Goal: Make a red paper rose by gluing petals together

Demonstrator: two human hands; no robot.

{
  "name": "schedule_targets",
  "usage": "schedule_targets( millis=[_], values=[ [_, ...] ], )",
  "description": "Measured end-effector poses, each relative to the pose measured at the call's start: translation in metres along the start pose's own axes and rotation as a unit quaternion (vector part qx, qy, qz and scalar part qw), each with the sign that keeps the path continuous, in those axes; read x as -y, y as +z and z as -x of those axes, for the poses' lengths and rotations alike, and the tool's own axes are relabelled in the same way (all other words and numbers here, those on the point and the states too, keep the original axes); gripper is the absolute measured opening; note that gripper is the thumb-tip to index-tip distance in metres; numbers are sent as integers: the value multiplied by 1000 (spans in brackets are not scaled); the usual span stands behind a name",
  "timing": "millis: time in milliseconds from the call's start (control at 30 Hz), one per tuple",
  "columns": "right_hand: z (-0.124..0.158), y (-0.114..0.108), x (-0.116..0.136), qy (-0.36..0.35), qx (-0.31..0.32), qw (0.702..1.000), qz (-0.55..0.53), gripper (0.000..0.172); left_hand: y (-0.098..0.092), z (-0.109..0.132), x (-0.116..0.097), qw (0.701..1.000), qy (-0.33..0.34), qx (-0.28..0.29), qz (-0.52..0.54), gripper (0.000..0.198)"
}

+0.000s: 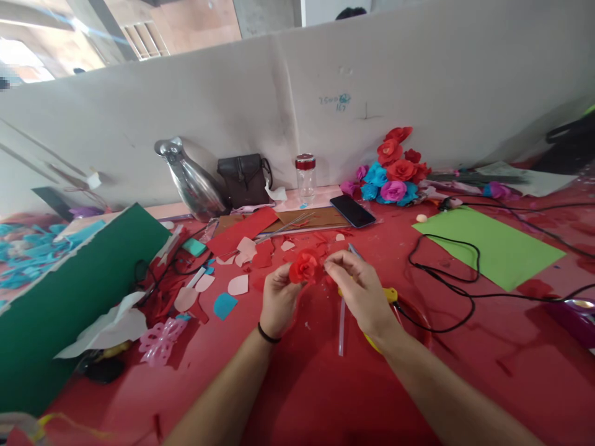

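Observation:
A red paper rose (305,266) is held between the thumb and fingers of my left hand (280,297), its layered petals facing up. Just right of the rose is my right hand (359,291), with thumb and forefinger pinched together. Whatever sits in that pinch is too small to make out. Partly hidden beneath my right hand lies a yellow glue gun (390,295). A clear glue stick (342,328) points toward me from under the same hand. Cut petals lie left of my hands, among them a pink petal (238,285) and a blue petal (225,305).
Paper roses (395,170) are bunched at the back, beside a phone (352,211), a glass jar (305,176), a dark pouch (244,179) and a steel flask (193,179). Black cable (446,272) loops across green paper (493,244). A green board (88,297) stands left.

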State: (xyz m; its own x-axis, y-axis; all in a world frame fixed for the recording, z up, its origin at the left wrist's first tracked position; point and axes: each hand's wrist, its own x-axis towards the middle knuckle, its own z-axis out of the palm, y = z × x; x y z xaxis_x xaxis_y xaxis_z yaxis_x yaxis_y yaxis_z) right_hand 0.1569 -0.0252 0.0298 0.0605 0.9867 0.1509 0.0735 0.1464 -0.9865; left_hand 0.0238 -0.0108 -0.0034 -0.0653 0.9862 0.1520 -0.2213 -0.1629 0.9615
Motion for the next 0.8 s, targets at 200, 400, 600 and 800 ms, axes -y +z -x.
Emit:
schedule_targets(
  millis=[200,400,600,800],
  values=[
    [-5,2,-10,62,-2,989,-135,16,0,1,3,999,-15,43,16,16],
    [-4,2,-2,57,-12,978,-201,15,1,0,1,995,-52,35,72,18],
    [-8,3,-14,93,31,984,-146,14,0,-1,-1,974,-161,36,156,22],
    [-9,6,-19,69,87,982,-150,10,0,-1,1,962,-192,62,182,24]
  ],
)
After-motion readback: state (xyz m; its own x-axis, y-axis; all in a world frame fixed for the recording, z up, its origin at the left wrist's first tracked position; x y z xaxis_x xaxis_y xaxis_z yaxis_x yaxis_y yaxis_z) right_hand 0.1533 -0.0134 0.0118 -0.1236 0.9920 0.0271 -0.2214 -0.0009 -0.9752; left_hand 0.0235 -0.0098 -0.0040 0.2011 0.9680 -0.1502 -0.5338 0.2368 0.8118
